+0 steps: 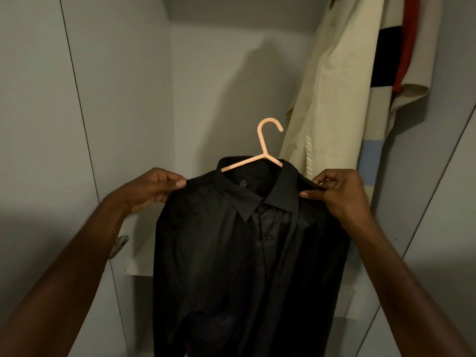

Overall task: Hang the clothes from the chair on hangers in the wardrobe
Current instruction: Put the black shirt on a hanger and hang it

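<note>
A black collared shirt (231,253) hangs in front of me on a pale pink plastic hanger (262,148), whose hook sticks up free above the collar. My left hand (152,189) pinches the shirt's left shoulder between thumb and fingers. On the other side, my right hand (340,194) grips the right shoulder beside the collar. The hanger's arms are hidden inside the shirt. The open wardrobe (226,73) lies straight ahead, and its rail is out of view.
A cream garment (332,99) hangs at the wardrobe's upper right, with a cream, red, black and blue patterned piece (401,60) behind it. A white shelf (140,256) sits low behind the shirt. Wardrobe door panels (46,124) flank both sides.
</note>
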### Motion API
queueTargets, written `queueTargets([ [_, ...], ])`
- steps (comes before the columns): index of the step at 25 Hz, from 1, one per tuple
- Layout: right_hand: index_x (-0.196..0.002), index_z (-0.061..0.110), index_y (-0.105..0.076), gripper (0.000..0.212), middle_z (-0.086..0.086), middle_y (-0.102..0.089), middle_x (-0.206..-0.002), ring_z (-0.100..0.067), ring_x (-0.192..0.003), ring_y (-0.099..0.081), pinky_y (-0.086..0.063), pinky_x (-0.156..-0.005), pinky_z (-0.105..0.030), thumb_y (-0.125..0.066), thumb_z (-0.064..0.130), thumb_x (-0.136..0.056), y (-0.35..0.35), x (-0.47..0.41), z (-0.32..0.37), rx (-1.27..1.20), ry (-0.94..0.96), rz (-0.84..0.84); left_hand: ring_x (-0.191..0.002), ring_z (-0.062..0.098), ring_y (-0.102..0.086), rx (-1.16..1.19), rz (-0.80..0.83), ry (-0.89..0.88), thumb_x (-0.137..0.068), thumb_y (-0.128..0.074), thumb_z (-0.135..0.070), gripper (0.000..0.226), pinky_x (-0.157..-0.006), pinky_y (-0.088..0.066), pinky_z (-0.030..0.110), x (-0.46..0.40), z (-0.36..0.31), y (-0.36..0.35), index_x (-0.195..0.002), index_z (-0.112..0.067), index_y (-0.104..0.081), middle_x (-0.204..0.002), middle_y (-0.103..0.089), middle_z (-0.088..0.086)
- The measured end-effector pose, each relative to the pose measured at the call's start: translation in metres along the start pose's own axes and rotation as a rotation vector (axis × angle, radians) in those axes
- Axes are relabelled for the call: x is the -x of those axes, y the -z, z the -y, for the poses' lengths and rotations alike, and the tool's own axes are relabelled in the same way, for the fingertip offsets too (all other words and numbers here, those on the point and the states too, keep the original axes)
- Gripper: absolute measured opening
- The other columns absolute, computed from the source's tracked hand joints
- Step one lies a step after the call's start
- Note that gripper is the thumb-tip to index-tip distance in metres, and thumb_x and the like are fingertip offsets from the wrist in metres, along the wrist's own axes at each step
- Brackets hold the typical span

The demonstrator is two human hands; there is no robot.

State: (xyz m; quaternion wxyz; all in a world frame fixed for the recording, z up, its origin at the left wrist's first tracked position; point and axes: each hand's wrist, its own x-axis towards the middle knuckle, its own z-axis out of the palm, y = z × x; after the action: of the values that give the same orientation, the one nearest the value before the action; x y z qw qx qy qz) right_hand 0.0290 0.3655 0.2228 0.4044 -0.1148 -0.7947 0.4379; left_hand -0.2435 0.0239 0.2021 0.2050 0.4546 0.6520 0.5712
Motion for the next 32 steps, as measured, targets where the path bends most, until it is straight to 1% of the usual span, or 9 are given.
queueTargets([
  [3,-0.074,-0.001,-0.067,0.033,-0.011,-0.073,-0.066,-0.023,-0.060,-0.068,-0.057,-0.058,-0.038,-0.096,0.004,-0.058,-0.005,-0.002,0.007,0.063,0.012,0.017,-0.089,0.027,-0.074,-0.323,-0.072,0.027,-0.074,-0.088,-0.023,0.030,-0.079,-0.060,0.036,-0.003,0.009,-0.007,-0.098,-0.008,-0.080,-0.095,-0.078,0.015],
  [7,-0.077,0.004,-0.070,0.029,-0.009,-0.074,-0.073,-0.027,-0.070,-0.073,-0.060,-0.066,-0.038,-0.095,0.011,-0.063,-0.008,-0.006,0.019,0.136,0.042,0.047,-0.074,0.022,-0.073,-0.331,-0.275,-0.088,-0.073,-0.088,-0.019,0.025,-0.066,-0.059,0.027,-0.012,0.013,-0.001,-0.092,-0.004,-0.081,-0.081,-0.078,0.012],
  [10,-0.090,0.002,-0.076,0.022,-0.013,-0.077,-0.087,-0.032,-0.087,-0.074,-0.062,-0.081,-0.035,-0.087,0.000,-0.071,0.004,-0.011,0.025,0.057,0.047,0.232,-0.076,0.017,-0.075,-0.320,-0.307,-0.154,-0.082,-0.082,-0.011,0.020,-0.066,-0.059,0.021,-0.018,0.009,0.009,-0.101,-0.006,-0.080,-0.088,-0.079,0.010],
  [14,-0.108,-0.003,-0.074,0.037,-0.018,-0.075,-0.111,-0.031,-0.107,-0.071,-0.056,-0.095,-0.028,-0.080,-0.001,-0.072,0.031,-0.004,0.019,-0.157,-0.031,0.476,-0.078,0.014,-0.075,-0.320,-0.243,-0.185,-0.091,-0.072,-0.008,0.020,-0.068,-0.058,0.020,-0.026,0.003,0.021,-0.110,-0.008,-0.077,-0.092,-0.079,0.007],
  [18,-0.101,0.007,-0.081,0.035,-0.013,-0.073,-0.119,-0.025,-0.115,-0.068,-0.053,-0.096,-0.027,-0.082,0.007,-0.065,0.019,-0.002,0.009,-0.432,-0.048,0.293,-0.089,0.022,-0.076,-0.320,-0.152,-0.191,-0.087,-0.073,-0.020,0.030,-0.075,-0.061,0.026,-0.040,-0.003,0.034,-0.115,-0.008,-0.075,-0.097,-0.079,0.008],
  [22,-0.108,0.018,-0.078,0.028,-0.001,-0.079,-0.103,-0.017,-0.101,-0.073,-0.055,-0.091,-0.027,-0.076,0.003,-0.084,-0.010,0.001,0.017,-0.083,0.004,0.262,-0.097,0.026,-0.075,-0.230,-0.099,-0.148,-0.069,-0.086,-0.054,0.072,-0.081,-0.061,0.029,-0.047,-0.008,0.059,-0.119,-0.004,-0.073,-0.105,-0.078,0.012],
  [24,-0.102,0.022,-0.078,0.028,0.009,-0.079,-0.092,-0.008,-0.089,-0.074,-0.055,-0.081,-0.019,-0.077,0.001,-0.085,-0.013,-0.002,0.030,-0.001,0.083,0.161,-0.100,0.027,-0.074,-0.231,-0.092,-0.162,-0.076,-0.083,-0.048,0.060,-0.082,-0.061,0.028,-0.055,-0.010,0.062,-0.118,-0.006,-0.074,-0.106,-0.078,0.012],
  [27,-0.104,0.021,-0.078,0.025,0.013,-0.078,-0.090,-0.005,-0.086,-0.074,-0.055,-0.078,-0.017,-0.080,0.007,-0.084,0.003,-0.016,0.052,0.097,0.215,-0.012,-0.103,0.021,-0.072,-0.156,-0.107,-0.206,-0.093,-0.066,-0.017,0.028,-0.085,-0.059,0.023,-0.064,-0.023,0.059,-0.118,-0.008,-0.073,-0.112,-0.076,0.011],
  [32,-0.105,0.016,-0.079,0.021,0.006,-0.079,-0.091,-0.013,-0.086,-0.075,-0.059,-0.081,-0.023,-0.079,0.008,-0.086,0.009,-0.012,0.066,0.099,0.188,-0.017,-0.105,0.018,-0.072,-0.280,-0.084,-0.195,-0.099,-0.062,-0.018,0.023,-0.085,-0.056,0.019,-0.072,-0.036,0.067,-0.116,-0.015,-0.077,-0.111,-0.077,0.003],
])
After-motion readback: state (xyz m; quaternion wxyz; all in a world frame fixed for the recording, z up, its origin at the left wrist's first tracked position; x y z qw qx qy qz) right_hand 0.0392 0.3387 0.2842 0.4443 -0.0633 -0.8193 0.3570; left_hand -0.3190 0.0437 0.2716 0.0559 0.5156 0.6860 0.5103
